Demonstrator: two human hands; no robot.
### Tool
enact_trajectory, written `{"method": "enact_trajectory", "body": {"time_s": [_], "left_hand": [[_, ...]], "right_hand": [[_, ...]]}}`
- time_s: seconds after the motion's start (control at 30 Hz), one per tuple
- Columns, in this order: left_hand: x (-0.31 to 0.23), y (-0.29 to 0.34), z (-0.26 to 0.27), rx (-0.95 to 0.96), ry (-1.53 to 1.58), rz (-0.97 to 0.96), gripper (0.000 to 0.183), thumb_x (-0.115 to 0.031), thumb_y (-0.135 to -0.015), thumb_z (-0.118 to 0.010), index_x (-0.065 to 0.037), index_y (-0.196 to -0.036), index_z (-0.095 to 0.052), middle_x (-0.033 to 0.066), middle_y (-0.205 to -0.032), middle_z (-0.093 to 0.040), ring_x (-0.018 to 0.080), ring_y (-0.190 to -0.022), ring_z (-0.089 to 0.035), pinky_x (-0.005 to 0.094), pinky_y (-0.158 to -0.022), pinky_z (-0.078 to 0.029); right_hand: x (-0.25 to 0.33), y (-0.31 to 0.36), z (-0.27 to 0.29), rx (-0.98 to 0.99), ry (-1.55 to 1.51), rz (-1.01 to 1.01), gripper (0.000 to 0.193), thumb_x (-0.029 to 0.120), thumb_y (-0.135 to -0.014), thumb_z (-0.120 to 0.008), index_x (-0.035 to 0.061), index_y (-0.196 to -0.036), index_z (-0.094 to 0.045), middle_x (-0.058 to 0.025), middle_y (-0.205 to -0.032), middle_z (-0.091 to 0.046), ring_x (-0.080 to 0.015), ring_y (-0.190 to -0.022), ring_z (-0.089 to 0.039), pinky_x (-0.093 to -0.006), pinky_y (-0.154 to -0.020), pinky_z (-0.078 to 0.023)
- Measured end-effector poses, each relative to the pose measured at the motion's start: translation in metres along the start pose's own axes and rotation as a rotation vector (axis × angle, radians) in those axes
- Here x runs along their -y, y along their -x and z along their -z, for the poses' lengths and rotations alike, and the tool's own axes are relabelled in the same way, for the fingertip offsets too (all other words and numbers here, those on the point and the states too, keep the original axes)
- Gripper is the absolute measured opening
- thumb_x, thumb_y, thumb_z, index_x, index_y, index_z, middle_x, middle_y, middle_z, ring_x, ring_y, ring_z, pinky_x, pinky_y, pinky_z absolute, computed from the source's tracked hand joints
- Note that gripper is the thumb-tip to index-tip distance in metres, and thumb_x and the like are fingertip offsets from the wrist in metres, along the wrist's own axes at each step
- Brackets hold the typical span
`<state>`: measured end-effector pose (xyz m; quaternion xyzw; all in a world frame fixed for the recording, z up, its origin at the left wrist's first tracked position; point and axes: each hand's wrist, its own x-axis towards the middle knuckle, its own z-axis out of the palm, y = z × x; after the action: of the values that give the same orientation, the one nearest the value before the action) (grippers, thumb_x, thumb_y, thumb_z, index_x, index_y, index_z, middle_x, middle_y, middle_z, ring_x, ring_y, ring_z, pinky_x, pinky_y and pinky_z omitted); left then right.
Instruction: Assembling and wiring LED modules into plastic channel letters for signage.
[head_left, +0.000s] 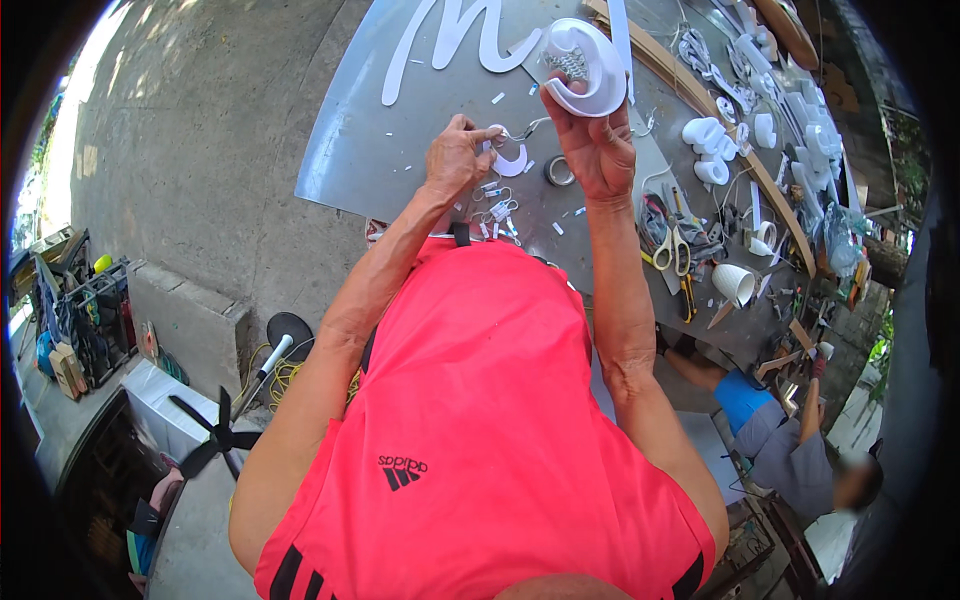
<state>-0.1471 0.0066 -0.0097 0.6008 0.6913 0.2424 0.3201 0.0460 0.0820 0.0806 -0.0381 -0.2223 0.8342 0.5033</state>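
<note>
My right hand (603, 160) is raised at the table's far side, its fingers and thumb closed on a white curved letter shell (605, 85). Inside the shell lies a cluster of small pale pieces (567, 65). A thin wire (535, 124) runs from near the shell toward my left hand (460, 158), whose thumb and finger pinch it. Just beneath those fingertips, a small white crescent piece (513, 163) rests on the grey table (340, 150). Small white wired modules (500, 211) lie nearer me.
A flat white script letter (490, 40) lies at the back. A tape roll (560, 172), scissors (672, 252), a yellow-black cutter (688, 298) and a white cup (734, 285) sit rightward. White letter shells (712, 150) lie near a wooden strip (765, 185). Another person (780, 450) is at right.
</note>
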Motion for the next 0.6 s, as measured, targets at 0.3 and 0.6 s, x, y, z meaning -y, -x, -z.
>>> {"method": "enact_trajectory", "body": {"time_s": [0.3, 0.6], "left_hand": [[0.005, -0.005, 0.001, 0.026, -0.029, -0.032, 0.043, -0.025, -0.08, -0.081, -0.029, -0.123, -0.076, 0.0076, -0.106, -0.06, 0.0249, -0.091, -0.064, 0.0361, -0.081, -0.053], [0.004, -0.004, -0.002, 0.011, -0.014, -0.033, 0.043, -0.025, -0.08, -0.081, -0.028, -0.123, -0.076, 0.0079, -0.106, -0.061, 0.0249, -0.091, -0.064, 0.0362, -0.081, -0.053]], "right_hand": [[0.025, 0.032, -0.021, 0.07, 0.044, 0.153, 0.065, -0.009, -0.088, -0.069, 0.0273, -0.141, -0.055, -0.0173, -0.129, -0.065, -0.04, -0.143, -0.045, -0.0575, -0.125, -0.027], [0.026, 0.043, -0.017, 0.061, 0.034, 0.137, 0.065, -0.009, -0.089, -0.068, 0.0264, -0.141, -0.054, -0.019, -0.13, -0.064, -0.0401, -0.143, -0.044, -0.0556, -0.125, -0.03]]}}
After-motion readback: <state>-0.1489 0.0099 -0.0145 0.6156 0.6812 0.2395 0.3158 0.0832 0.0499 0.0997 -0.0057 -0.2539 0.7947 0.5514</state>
